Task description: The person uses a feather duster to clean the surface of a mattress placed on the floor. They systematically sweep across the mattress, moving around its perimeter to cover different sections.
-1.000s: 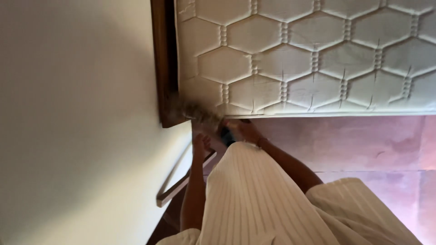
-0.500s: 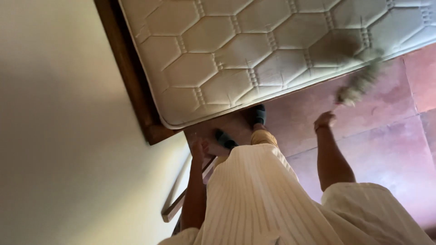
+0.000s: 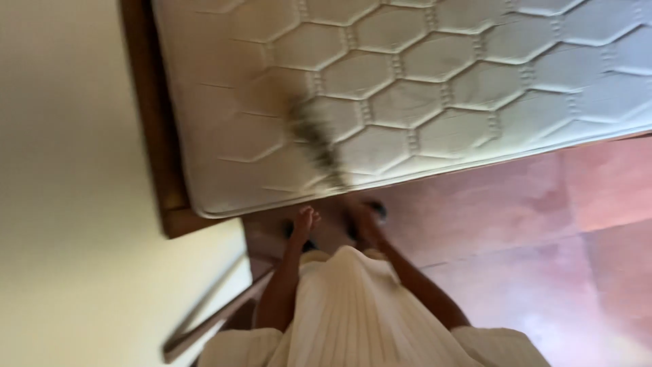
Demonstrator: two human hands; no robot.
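Observation:
A white mattress [image 3: 421, 75] quilted in hexagons lies on a dark wooden bed frame [image 3: 153, 136]. My right hand [image 3: 362, 219] is at the mattress's near edge, shut on a hand brush [image 3: 316, 139] with greyish bristles. The brush is blurred by motion and lies across the mattress's near left part. My left hand [image 3: 305, 221] hangs beside the right one, just below the mattress edge, holding nothing, fingers slightly apart. My white ribbed garment [image 3: 353, 312] covers the lower middle of the view.
A cream wall [image 3: 68, 204] fills the left. Reddish floor tiles [image 3: 543, 238] spread to the right. A thin wooden bar [image 3: 210, 316] leans low by the wall. Dark shoes [image 3: 375, 211] show near the bed edge.
My right hand has swung the brush from the floor side at the right back left onto the mattress. The view has shifted, and my left hand has stayed near the bed corner.

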